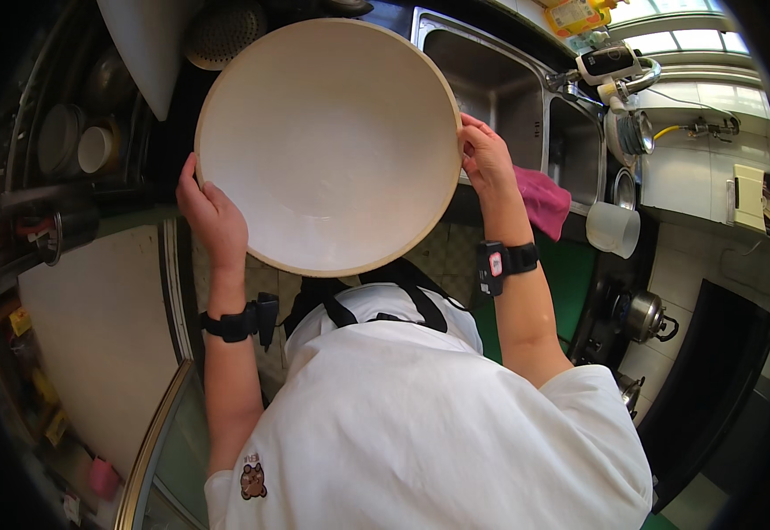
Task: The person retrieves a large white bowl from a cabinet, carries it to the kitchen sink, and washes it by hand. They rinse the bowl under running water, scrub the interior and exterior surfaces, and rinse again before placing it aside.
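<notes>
A very large, round, pale basin [332,146] with a tan rim is held up in front of me, its hollow inside facing the camera. My left hand [216,215] grips the rim at the lower left, with the fingers hidden behind it. At the right side of the rim, my right hand [487,156] pinches the edge between thumb and fingers. Nothing shows inside the basin. It partly hides the counter and the left edge of a steel double sink [497,86].
A pink cloth [540,199] hangs at the sink's front edge near my right wrist. Beyond are a faucet [643,76], a translucent plastic container [613,228] and a kettle [646,317]. A perforated metal strainer [226,33] lies behind the basin; a dish rack with bowls [95,150] stands left.
</notes>
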{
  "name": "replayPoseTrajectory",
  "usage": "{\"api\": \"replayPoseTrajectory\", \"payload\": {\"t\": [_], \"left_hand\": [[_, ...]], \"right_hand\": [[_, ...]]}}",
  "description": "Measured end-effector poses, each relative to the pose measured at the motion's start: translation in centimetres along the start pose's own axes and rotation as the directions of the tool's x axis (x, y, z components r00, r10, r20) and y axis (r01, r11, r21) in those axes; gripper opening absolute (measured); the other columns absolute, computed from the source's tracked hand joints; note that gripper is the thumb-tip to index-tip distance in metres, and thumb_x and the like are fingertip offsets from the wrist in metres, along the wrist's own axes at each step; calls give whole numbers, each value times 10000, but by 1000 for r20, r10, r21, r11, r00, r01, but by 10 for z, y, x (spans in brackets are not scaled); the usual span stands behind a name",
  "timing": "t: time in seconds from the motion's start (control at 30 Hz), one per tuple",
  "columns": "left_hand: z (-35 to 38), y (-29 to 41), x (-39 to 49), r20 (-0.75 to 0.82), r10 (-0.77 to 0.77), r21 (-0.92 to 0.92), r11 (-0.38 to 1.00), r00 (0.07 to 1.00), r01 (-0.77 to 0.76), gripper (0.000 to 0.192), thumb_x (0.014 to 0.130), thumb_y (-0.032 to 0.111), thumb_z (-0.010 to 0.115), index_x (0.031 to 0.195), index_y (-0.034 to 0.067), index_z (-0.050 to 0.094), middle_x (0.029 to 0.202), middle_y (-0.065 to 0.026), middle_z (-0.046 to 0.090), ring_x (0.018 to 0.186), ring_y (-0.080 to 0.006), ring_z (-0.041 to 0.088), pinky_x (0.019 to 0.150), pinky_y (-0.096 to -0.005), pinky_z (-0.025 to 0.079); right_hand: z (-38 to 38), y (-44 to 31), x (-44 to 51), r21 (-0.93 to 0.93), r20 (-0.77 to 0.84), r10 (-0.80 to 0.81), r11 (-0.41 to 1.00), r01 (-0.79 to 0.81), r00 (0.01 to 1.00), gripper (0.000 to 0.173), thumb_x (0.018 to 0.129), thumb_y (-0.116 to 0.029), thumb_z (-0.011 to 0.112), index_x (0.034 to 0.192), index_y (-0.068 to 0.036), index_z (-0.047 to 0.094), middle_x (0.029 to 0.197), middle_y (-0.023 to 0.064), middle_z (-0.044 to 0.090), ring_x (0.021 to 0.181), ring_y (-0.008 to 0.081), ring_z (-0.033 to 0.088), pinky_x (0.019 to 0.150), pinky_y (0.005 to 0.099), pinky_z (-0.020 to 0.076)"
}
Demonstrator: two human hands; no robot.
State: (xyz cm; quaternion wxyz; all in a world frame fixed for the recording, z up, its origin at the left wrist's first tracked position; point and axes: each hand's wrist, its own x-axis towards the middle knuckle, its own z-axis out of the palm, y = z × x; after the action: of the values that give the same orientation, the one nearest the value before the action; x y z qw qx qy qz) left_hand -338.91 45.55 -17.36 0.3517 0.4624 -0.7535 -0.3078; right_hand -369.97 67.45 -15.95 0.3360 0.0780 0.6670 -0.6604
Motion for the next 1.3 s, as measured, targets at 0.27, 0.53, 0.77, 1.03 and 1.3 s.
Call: {"api": "replayPoseTrajectory", "payload": {"t": [0.27, 0.53, 0.77, 1.03, 1.3], "left_hand": [[1, 1, 0, -7, -11, -4, 1000, 1000, 11, 415, 946, -6, 390, 1357, 20, 437, 1323, -189, 479, 1219, -343, 478, 1045, -419, 390], [2, -1, -1, -9, -8, -7, 1000, 1000, 8, 407, 944, -9, 397, 1347, 18, 450, 1324, -186, 492, 1211, -337, 485, 1039, -410, 393], [2, -3, 0, -17, 18, 37, 999, 1000, -18, 404, 942, -18, 400, 1341, 8, 460, 1313, -182, 508, 1212, -332, 486, 1043, -402, 391], [2, 0, 0, -12, -6, 11, 1000, 1000, 6, 403, 944, -17, 398, 1342, 1, 454, 1318, -182, 500, 1212, -329, 492, 1044, -400, 394], [1, -1, 1, -4, -1, 3, 1000, 1000, 1, 398, 948, -8, 397, 1342, -7, 453, 1322, -188, 501, 1233, -326, 488, 1050, -396, 396]], "right_hand": [[2, 6, 8, 19, 48, -70, 997, 69, 996, 250, 805, -75, 662, 1053, -67, 636, 899, -15, 630, 768, 97, 566, 656, 284, 453], [-1, 5, 16, 16, 64, -47, 999, 46, 997, 203, 795, -68, 658, 996, -77, 629, 885, -1, 625, 762, 88, 566, 607, 268, 438], [5, -1, 18, 13, -20, -35, 999, 35, 999, 78, 822, -93, 649, 893, -70, 626, 738, -27, 574, 624, 76, 514, 508, 235, 383], [0, -3, 26, 6, 80, -27, 1000, 27, 996, 53, 840, -118, 637, 817, -79, 609, 720, -8, 592, 595, 61, 519, 449, 217, 372], [-11, 7, 42, 64, 145, -3, 998, -6, 989, 152, 879, -140, 575, 925, -16, 649, 866, 63, 669, 718, 127, 628, 588, 253, 504]]}}
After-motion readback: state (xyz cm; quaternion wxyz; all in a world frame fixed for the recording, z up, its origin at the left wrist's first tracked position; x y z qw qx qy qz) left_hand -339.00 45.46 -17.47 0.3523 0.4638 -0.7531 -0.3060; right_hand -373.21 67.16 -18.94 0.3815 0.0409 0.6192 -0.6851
